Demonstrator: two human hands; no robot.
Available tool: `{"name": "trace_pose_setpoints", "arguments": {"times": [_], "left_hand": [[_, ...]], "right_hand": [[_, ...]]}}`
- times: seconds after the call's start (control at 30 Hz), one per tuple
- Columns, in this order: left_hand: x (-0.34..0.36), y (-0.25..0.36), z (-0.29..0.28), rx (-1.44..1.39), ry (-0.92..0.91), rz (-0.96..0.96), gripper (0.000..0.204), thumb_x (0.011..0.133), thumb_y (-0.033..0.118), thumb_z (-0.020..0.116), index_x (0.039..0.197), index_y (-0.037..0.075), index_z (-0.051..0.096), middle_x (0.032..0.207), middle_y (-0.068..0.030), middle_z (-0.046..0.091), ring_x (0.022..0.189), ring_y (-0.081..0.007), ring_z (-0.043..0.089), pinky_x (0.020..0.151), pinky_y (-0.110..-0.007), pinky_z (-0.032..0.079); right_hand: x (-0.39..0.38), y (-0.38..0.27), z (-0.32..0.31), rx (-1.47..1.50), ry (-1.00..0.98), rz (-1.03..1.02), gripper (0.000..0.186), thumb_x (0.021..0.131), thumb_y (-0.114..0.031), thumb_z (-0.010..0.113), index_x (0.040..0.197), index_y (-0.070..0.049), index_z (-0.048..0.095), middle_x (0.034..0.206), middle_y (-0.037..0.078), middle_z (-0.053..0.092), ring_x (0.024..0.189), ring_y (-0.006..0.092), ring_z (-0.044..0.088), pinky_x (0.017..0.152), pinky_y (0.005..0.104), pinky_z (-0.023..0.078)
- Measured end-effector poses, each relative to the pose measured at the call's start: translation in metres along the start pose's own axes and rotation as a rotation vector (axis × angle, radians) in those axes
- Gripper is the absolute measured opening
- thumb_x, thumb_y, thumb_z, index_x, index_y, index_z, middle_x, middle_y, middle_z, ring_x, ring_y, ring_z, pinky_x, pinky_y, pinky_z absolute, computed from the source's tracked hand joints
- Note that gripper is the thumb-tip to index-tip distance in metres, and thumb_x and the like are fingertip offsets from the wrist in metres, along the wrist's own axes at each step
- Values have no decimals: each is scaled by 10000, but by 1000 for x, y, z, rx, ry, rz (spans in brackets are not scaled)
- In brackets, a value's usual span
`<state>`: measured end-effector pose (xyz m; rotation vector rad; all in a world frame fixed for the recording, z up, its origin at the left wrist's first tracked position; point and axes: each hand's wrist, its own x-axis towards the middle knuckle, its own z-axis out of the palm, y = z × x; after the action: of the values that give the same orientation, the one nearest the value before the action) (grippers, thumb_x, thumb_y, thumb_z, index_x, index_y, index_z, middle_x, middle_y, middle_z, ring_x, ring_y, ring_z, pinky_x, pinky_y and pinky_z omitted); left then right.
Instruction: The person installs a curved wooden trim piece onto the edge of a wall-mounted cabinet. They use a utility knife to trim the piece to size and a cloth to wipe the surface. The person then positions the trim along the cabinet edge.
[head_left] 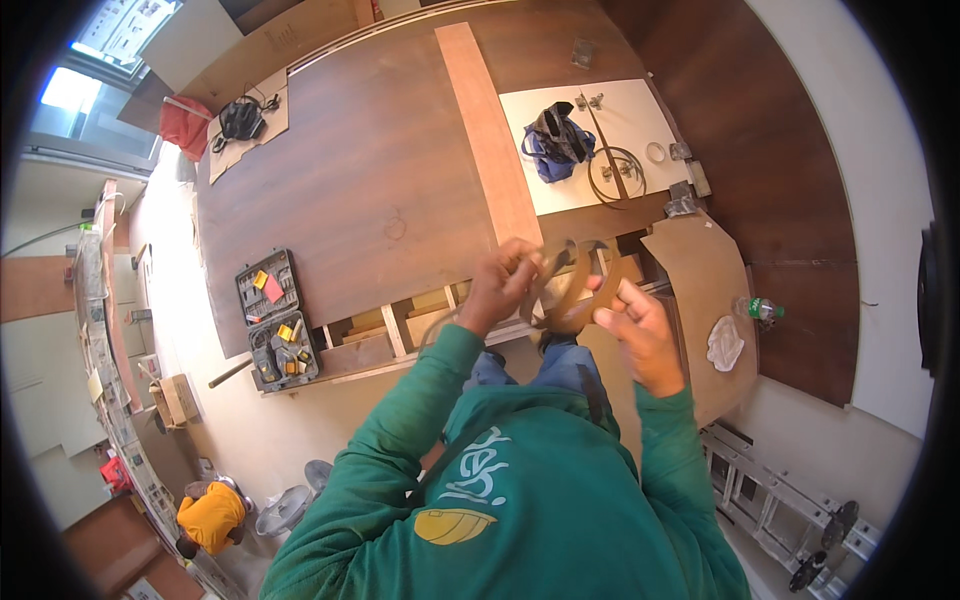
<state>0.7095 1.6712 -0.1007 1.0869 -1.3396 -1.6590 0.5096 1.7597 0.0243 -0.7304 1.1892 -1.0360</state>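
I am holding a loosely coiled, flat brown strip with a darker face, slightly blurred, above the near edge of a large dark board. My left hand pinches it on the left, in front of a long pale plywood strip lying on the board. A length of the coil trails down to the left behind my left wrist. My right hand grips the coil's right loops between thumb and fingers.
Open tool case at board's left; white panel with bag and hardware behind; cardboard with bottle at right; ladder lower right; wooden framing under the board edge; person in yellow lower left.
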Motion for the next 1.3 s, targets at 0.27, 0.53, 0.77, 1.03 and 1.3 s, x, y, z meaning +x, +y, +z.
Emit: {"name": "trace_pose_setpoints", "arguments": {"times": [0.27, 0.53, 0.77, 1.03, 1.3], "left_hand": [[-27, -22, 16, 128, -234, -10, 201, 952, 170, 637, 1013, -16, 678, 795, -81, 664, 701, -134, 631, 659, -295, 501], [-53, -57, 20, 332, -287, -121, 191, 912, 146, 623, 990, -5, 711, 821, -127, 705, 701, -237, 660, 673, -351, 518], [-51, -49, 12, 645, -159, -201, 168, 873, 160, 624, 865, 20, 714, 711, -177, 672, 669, -309, 681, 638, -401, 525], [-39, -95, -30, 647, -127, 87, 158, 844, 145, 595, 816, 44, 713, 806, -196, 696, 732, -404, 676, 689, -463, 544], [-82, -88, -33, 846, -201, -275, 160, 804, 204, 624, 826, 71, 710, 825, -186, 698, 788, -415, 667, 727, -516, 528]], "right_hand": [[-38, -38, -61, 947, 296, -162, 496, 964, -196, 580, 1340, 105, 464, 1200, 234, 647, 1162, 318, 637, 1003, 411, 525], [-59, 47, -282, 344, 1345, -55, 1067, 791, -748, 405, 1325, 176, 430, 1172, 308, 619, 1077, 385, 636, 923, 480, 530], [-40, 142, -70, 877, 444, 274, 1295, 695, -1001, 264, 1441, 45, 421, 1122, 253, 701, 990, 382, 707, 773, 398, 573], [-73, 8, -84, 598, -141, 225, 947, 963, -708, 370, 1492, 77, 330, 948, 194, 701, 825, 306, 699, 814, 436, 552], [-133, -39, -157, -763, 367, 235, 581, 810, -196, 725, 1320, 43, 584, 879, 134, 672, 692, 217, 630, 639, 344, 501]]}}
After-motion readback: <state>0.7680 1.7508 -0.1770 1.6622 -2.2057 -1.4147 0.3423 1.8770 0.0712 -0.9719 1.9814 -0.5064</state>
